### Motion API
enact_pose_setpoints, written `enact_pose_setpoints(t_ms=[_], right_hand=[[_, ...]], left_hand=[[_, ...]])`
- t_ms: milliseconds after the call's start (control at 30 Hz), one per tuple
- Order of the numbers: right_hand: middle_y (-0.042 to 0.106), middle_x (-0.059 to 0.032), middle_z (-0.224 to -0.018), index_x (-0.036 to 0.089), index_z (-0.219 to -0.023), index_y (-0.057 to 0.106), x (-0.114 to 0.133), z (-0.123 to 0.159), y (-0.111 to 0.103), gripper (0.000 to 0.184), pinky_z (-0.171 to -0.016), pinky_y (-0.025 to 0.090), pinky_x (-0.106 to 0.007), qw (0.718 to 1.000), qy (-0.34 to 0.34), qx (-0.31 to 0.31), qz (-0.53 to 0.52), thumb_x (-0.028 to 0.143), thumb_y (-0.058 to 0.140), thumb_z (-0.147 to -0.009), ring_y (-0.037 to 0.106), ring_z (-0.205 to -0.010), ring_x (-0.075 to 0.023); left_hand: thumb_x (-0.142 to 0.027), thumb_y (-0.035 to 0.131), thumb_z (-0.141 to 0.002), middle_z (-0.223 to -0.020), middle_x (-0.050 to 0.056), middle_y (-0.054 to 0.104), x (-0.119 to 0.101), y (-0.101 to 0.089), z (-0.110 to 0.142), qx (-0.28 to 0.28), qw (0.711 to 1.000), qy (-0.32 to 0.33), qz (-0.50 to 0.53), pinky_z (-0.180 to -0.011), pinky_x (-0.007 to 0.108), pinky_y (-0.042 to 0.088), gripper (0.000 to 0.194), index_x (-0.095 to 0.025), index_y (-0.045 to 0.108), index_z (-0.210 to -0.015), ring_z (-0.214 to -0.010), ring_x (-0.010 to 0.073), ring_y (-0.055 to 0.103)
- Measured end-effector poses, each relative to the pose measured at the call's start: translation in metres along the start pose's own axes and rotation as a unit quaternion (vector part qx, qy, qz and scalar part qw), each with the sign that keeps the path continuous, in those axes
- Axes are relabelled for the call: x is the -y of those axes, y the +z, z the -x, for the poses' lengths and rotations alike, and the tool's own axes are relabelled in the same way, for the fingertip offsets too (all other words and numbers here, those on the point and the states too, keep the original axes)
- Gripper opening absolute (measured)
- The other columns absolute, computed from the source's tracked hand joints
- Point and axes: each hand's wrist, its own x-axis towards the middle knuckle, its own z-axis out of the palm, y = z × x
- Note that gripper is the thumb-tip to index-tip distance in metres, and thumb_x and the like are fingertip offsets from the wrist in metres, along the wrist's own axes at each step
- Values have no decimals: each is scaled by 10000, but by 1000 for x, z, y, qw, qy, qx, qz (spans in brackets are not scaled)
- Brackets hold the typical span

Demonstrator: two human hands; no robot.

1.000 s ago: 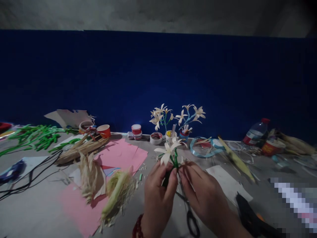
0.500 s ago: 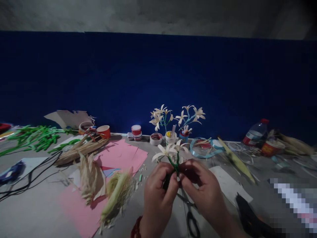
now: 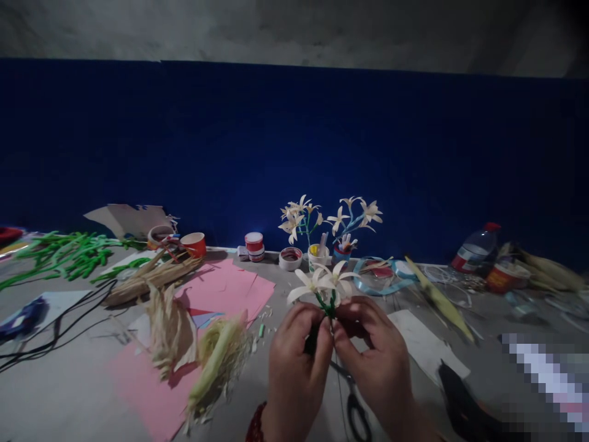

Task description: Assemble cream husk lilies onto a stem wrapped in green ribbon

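Note:
Between my two hands stand handmade white flowers [image 3: 314,283] on green-wrapped stems [image 3: 326,302], with their petals spread above my fingertips. My left hand [image 3: 299,356] is closed, thumb and fingers pinching the stems low down. My right hand [image 3: 375,350] is closed as well, its fingertips meeting the left ones at the same stems. The lower stem ends are hidden behind my fingers. Beneath my hands lie black-handled scissors [image 3: 358,417], partly covered by my right hand.
Pink paper [image 3: 225,285], corn husks [image 3: 168,331] and a pale cob-like piece [image 3: 214,362] lie at left, near green stems [image 3: 78,255]. Finished flowers [image 3: 299,215] stand in cups at the back. White paper [image 3: 427,344], a black tool [image 3: 460,399] and a bottle [image 3: 476,245] are at right.
The flower heads have shifted slightly right and a little lower between my fingers. Both hands keep their pinch on the stems, moving only slightly.

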Motion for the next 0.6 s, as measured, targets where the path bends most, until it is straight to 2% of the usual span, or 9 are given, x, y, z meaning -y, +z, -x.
enact_pose_setpoints(t_ms=[167, 433, 600], right_hand=[[603, -5, -847, 220, -829, 597, 0, 2, 2, 136, -606, 577, -188, 1000, 18, 4, -25, 96, 558, -788, 653, -720, -133], [589, -17, -833, 202, -772, 573, 2, 1, 2, 87, -608, 559, -198, 999, -20, -9, 33, 119, 556, -791, 642, -712, -134], [598, -36, -855, 193, -805, 569, 2, 3, 2, 54, -606, 568, -202, 995, -50, -23, 80, 142, 552, -808, 659, -684, -133]], left_hand=[[-124, 461, -901, -772, 43, 577, -3, 0, -1, 1, 1000, 0, 24, -668, 262, 426, 155, -167, 552, -782, -738, 169, 556], [-100, 480, -888, -828, 58, 607, -3, 0, 1, -19, 999, 14, 21, -716, 271, 446, 129, -160, 592, -867, -802, 180, 579], [-127, 493, -887, -832, 61, 618, -3, -1, 2, -10, 1000, -8, 28, -708, 268, 453, 124, -158, 606, -844, -793, 182, 593]])
